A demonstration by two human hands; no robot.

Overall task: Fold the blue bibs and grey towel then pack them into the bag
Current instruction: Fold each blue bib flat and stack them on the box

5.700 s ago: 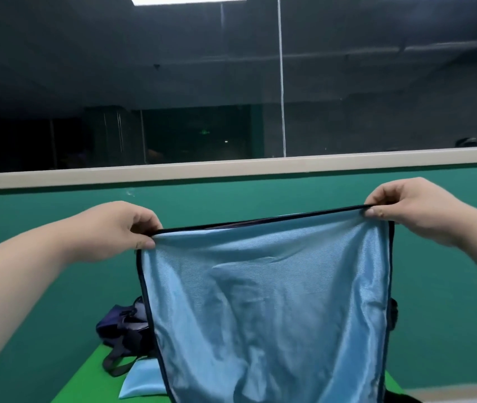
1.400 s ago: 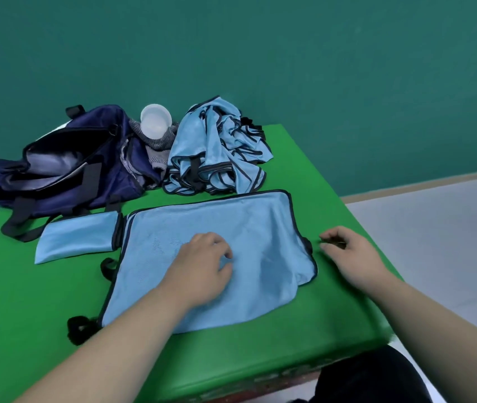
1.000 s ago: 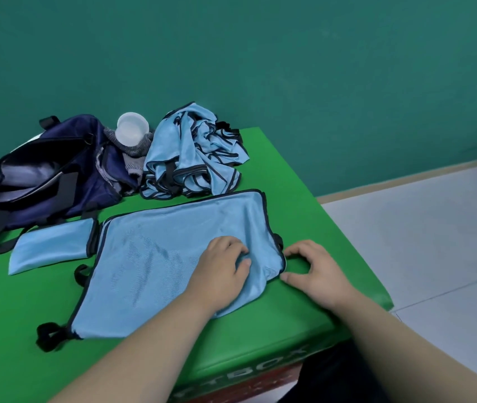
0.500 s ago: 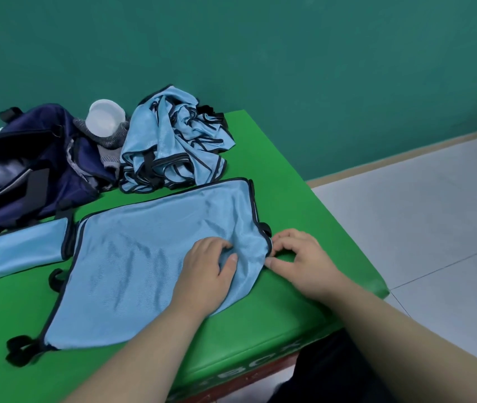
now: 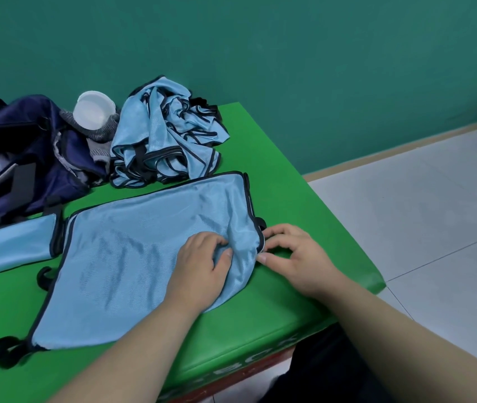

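Cut off at the left frame edge: navy fabric bag (image 5: 22, 170), mouth open, and a small folded blue bib (image 5: 7, 248). The grey towel (image 5: 100, 135) is mostly hidden, wedged between the bag and a crumpled pile of blue bibs (image 5: 167, 132), under a white plastic cup (image 5: 93, 110).

Light-blue, black-trimmed bib (image 5: 132, 257) lies spread on the green padded tabletop (image 5: 275, 193) — smooth at left, wrinkled at its right end.

My left hand (image 5: 202, 263) bunches that wrinkled cloth in curled fingers. My right hand (image 5: 295, 254) pinches the right hem's black trim.
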